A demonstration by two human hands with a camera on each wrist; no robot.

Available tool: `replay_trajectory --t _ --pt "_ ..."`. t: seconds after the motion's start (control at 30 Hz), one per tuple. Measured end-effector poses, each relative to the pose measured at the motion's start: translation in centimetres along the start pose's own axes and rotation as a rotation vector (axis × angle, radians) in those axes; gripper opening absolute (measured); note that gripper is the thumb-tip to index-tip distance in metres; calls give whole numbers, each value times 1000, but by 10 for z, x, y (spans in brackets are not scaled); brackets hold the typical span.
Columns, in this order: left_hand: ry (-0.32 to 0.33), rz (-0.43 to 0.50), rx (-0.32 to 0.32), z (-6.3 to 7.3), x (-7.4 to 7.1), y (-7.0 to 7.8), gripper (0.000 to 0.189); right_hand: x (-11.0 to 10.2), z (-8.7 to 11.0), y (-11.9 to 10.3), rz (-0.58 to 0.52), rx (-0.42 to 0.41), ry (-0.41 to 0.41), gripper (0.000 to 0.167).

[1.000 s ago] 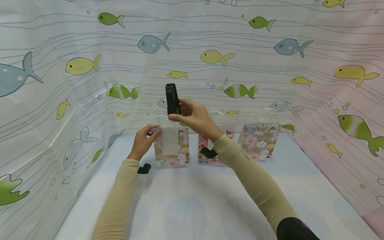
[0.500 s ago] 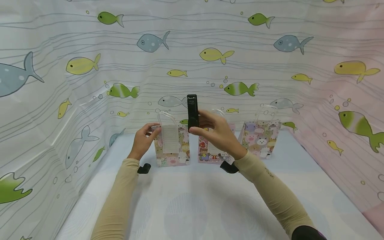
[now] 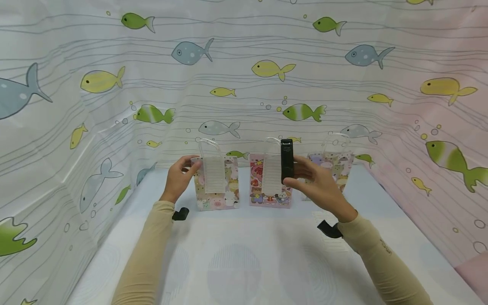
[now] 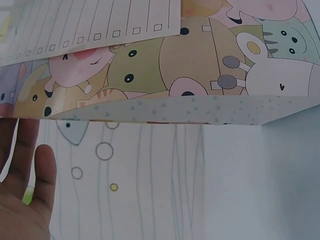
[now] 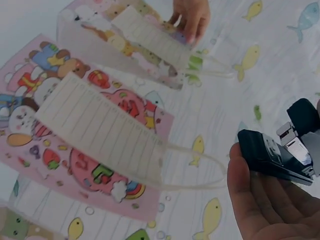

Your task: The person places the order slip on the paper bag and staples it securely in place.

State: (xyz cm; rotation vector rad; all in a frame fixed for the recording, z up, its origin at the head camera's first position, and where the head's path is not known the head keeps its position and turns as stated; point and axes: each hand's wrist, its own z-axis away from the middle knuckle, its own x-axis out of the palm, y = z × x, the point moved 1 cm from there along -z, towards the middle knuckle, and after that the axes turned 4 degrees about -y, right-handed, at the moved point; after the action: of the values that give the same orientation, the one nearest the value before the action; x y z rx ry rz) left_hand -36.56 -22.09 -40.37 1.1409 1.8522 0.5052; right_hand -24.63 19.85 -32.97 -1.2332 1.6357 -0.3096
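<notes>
My left hand [image 3: 177, 178] pinches the upper left corner of the left gift bag [image 3: 216, 201], thumb in front. This bag has an animal print, clear handles and a lined paper strip [image 3: 215, 176] on its front. In the left wrist view the left hand [image 4: 25, 200] is at the bag's top edge. My right hand [image 3: 318, 186] holds a black stapler [image 3: 287, 161] upright, overlapping the right edge of the pink middle gift bag [image 3: 270, 201] in the head view. In the right wrist view, thumb and fingers grip the stapler [image 5: 272, 157], and the middle bag carries a lined strip [image 5: 100, 130].
A third gift bag [image 3: 341, 163] with an animal print stands at the right, partly behind my right hand. A loose lined paper strip [image 3: 333, 243] lies on the white table [image 3: 236, 254] under my right wrist. A fish-printed curtain [image 3: 244, 25] encloses the back and sides.
My right hand has moved right and down with the stapler, from above the left bag to the middle bag. The left hand keeps its grip. The loose strip has come into view.
</notes>
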Motion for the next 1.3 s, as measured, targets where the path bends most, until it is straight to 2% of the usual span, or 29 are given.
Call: replay_trajectory --t 0.53,0.73,0.9,1.17,1.3 --pt "12 7 4 -2 3 1 37 -65 74 75 144 215 46 66" --pt "13 3 -10 0 3 -1 39 -91 102 100 210 384 -12 72" --pt "22 -6 -12 0 2 -3 41 -113 122 116 161 522 -74 79" --pt "34 11 -14 1 2 -3 43 -129 148 147 49 627 -101 78" --pt "25 19 -7 3 4 -3 42 -133 160 160 18 707 -143 82"
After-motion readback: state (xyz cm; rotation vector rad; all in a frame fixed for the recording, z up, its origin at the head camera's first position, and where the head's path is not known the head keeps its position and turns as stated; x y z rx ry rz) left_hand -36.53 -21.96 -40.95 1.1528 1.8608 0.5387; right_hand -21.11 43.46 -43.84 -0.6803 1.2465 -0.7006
